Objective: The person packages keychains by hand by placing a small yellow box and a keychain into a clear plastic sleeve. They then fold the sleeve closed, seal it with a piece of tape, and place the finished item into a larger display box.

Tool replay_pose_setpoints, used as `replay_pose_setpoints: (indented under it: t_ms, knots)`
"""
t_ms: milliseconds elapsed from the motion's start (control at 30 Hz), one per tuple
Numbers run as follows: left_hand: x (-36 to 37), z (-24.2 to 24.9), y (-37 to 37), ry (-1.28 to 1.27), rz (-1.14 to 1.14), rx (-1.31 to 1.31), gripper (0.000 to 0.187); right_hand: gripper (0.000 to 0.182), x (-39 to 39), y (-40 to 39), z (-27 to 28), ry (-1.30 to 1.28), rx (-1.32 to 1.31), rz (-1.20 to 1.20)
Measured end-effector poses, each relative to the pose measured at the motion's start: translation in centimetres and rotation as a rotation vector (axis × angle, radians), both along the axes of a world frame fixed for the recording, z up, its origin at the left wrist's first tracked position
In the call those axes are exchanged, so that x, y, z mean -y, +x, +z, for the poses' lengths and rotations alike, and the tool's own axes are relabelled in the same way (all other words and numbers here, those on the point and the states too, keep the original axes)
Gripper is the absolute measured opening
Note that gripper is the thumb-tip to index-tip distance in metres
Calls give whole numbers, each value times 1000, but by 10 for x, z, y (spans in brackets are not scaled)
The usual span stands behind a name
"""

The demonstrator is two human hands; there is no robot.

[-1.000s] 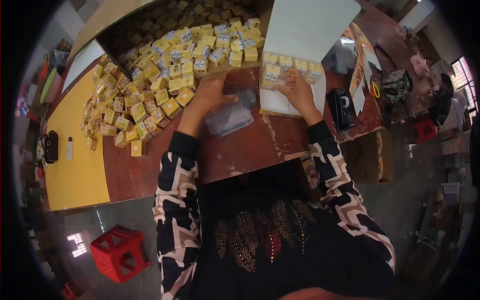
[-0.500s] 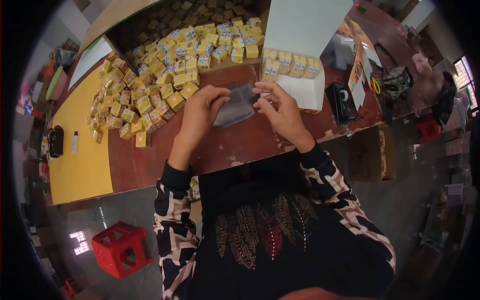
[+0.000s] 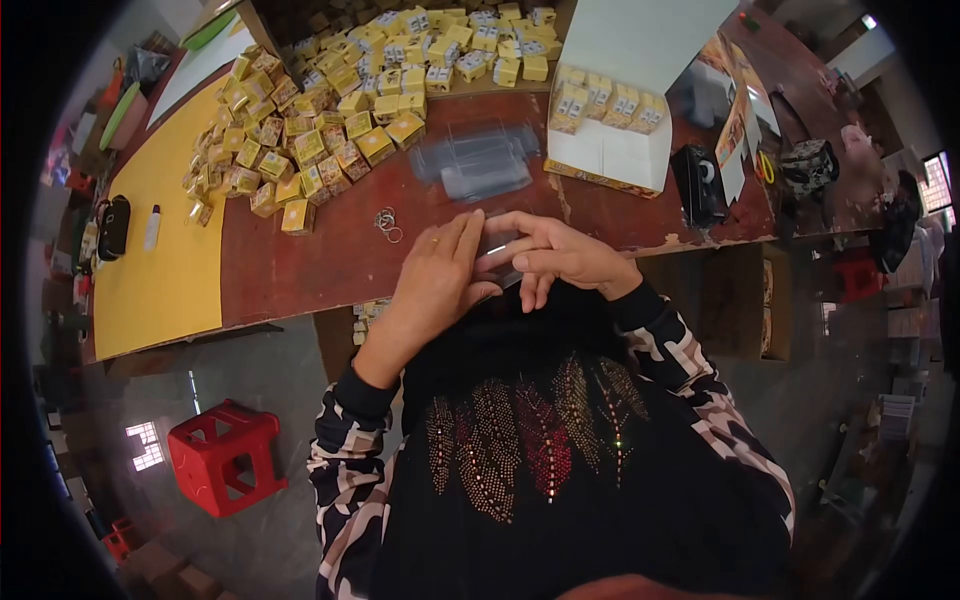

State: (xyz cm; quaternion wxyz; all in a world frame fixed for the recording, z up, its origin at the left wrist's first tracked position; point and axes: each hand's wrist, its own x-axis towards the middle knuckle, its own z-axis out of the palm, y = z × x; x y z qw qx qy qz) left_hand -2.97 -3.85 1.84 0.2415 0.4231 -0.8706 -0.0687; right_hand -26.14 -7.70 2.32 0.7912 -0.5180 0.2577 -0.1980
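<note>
Near the table's front edge, my left hand (image 3: 435,275) and my right hand (image 3: 565,258) hold a clear plastic piece (image 3: 496,243) between them. The fingers of my left hand lie straight and close together along it, thumb below. My right hand grips the other side with bent fingers. Much of the piece is hidden by the hands. Beyond them a stack of flat clear plastic pieces (image 3: 485,178) lies on the red table. Several metal rings (image 3: 387,226) rest to the left of the stack.
Small yellow boxes (image 3: 310,150) are heaped at the left and back. A white open carton (image 3: 610,150) holding several small boxes stands at the right, beside a black tape dispenser (image 3: 699,187). Yellow sheet (image 3: 160,260) covers the left end. A red stool (image 3: 228,458) stands on the floor.
Both hands have moved from the plastic stack toward my body, with a clear piece between them. The stack and the metal rings have come into view. The camera view has shifted slightly.
</note>
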Motion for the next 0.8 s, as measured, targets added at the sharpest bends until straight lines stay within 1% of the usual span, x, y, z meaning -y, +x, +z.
replay_pose_setpoints:
  t_ms: [33,67,100,167,200,267,300,333,367,400,433,467,500,533,600,633,700,733,800]
  knots:
    - [-4,-9,0,35,20,-39,76,63,-1,3,-2,14,-21,37]
    - [-8,-19,1,34,17,-59,66,54,-3,2,-1,10,-28,39]
    - [-14,-27,3,29,30,-63,66,54,0,1,2,6,-31,52]
    - [-26,-39,7,124,80,-153,52,39,9,0,10,-120,-169,23]
    - [-28,-39,12,121,93,-158,52,29,19,1,17,-201,-214,-127]
    - [-34,-40,24,631,151,-664,42,23,51,3,21,-380,-233,-326]
    - [-38,-41,26,628,156,-668,42,19,69,12,18,-443,-213,-398]
    - [-41,-44,27,740,136,-897,42,19,88,24,13,-446,-214,-392]
    - [-45,-47,28,848,111,-1128,43,19,108,39,7,-742,-328,-411]
    - [-47,-50,28,840,113,-1134,43,20,126,54,1,-1040,-438,-424]
    - [-48,-53,28,871,133,-1219,45,20,143,70,-9,-1046,-435,-415]
    - [-49,-56,29,900,153,-1306,47,22,158,85,-20,-1145,-563,-423]
    - [-51,-58,32,890,161,-1312,47,24,170,100,-28,-1241,-691,-430]
    - [-52,-60,36,853,202,-1300,50,24,179,113,-32,-1247,-681,-420]
    - [-55,-62,45,805,257,-1296,53,27,190,138,-34,-1349,-840,-398]
    - [-56,-64,50,802,294,-1305,53,27,191,148,-34,-1353,-830,-385]
    - [-58,-68,57,798,340,-1326,54,35,190,162,-33,-1499,-941,-342]
    - [-59,-71,61,809,360,-1348,53,35,189,167,-32,-1498,-940,-327]
    - [-60,-73,63,830,378,-1368,52,47,192,174,-31,-1440,-1142,-244]
